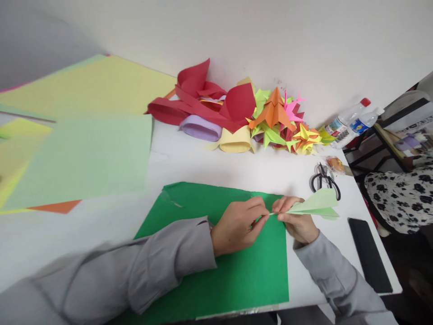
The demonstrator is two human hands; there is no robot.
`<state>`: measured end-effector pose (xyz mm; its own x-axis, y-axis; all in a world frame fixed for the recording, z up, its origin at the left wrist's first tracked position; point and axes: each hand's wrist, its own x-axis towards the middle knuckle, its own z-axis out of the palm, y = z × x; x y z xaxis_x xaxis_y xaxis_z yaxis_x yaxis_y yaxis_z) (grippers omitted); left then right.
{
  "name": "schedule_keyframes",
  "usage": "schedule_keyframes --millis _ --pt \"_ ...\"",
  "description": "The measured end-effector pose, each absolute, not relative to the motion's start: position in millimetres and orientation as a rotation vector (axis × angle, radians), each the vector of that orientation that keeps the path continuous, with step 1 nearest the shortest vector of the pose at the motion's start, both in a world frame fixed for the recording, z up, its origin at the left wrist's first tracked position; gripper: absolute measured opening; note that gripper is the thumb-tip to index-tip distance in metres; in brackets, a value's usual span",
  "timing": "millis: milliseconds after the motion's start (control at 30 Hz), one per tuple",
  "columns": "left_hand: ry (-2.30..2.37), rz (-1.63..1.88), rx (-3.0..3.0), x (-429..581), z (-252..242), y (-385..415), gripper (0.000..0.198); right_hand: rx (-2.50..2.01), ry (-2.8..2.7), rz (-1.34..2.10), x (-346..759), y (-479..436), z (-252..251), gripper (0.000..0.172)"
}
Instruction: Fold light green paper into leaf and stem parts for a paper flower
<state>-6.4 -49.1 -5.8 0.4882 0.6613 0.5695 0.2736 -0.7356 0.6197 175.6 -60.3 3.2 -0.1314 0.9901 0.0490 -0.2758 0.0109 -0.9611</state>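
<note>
A pale green folded paper [316, 205] is held level above the right part of a dark green sheet [216, 280]. My left hand [241, 223] is closed in a pinch on its narrow tip. Close beside it, my right hand [297, 219] grips the paper's middle between thumb and fingers. Wider flaps fan out to the right past my right hand. My fingers hide part of the folds, so the paper's full shape cannot be made out.
Along the wall lie red paper loops [199, 106] and several folded paper pieces [274, 110]. Large pale green sheets [91, 158] spread at left. Black-handled scissors [325, 180], a black flat object [368, 255] and plastic bottles [352, 122] are at right. Beyond the edge is a person's patterned clothing [399, 201].
</note>
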Motion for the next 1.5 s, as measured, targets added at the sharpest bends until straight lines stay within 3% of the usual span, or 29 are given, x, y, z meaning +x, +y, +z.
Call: schedule_keyframes --millis 333,667,1500 --pt "0.778 1.088 2.338 -7.7 -1.6 -48.1 0.025 -0.918 -1.043 1.414 173.3 -61.1 2.6 0.019" --pt "0.787 1.140 2.211 -7.0 -3.4 -49.0 0.011 -0.907 -0.972 1.472 172.5 -60.8 1.8 0.020" --pt "0.911 1.195 2.507 -4.6 -7.1 -49.9 0.022 -0.926 -0.985 1.455 170.9 -60.9 2.5 0.019"
